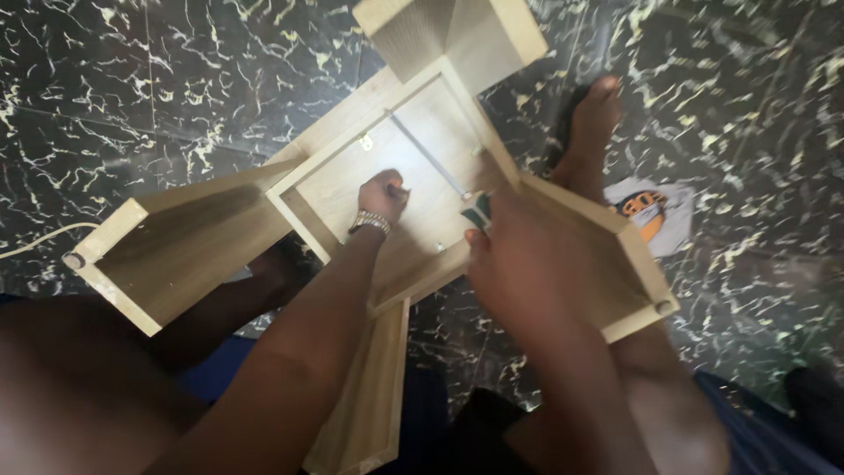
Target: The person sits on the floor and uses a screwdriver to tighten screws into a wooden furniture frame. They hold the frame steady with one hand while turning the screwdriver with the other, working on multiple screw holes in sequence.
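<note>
head view, looking down. a light wood cabinet (413, 176) lies across the person's legs on a black marbled floor (176, 70), open compartments up. panels already joined: a square middle box, a wing box out past the left knuckles (167, 255), another under the right hand (615, 281), a fourth beyond the fingertips at the top (457, 35); a loose-looking panel (369, 396) runs back along the left forearm. left hand (382, 195), with a metal watch (369, 222) at the wrist, is inside the middle box, fingers curled into a closed fist on something small against the back panel; what it pinches i cannot tell. right hand (514, 264) is blurred, fingers wrapped around a dark-and-light handle (477, 211), likely a screwdriver, its thin shaft (426, 154) running away from the fingertips along the box's right wall. judgement: assembly well along, frame mostly together, fastening inside the middle box under way; how many screws remain i cannot tell. contents: middle box holds only the left hand, the shaft, a small brass fitting (366, 141) beyond the left knuckles; other boxes show nothing inside. a bare foot (596, 114) and a crumpled printed bag (651, 211) lie right of the right fingers; a white cord (40, 239) far left.
</note>
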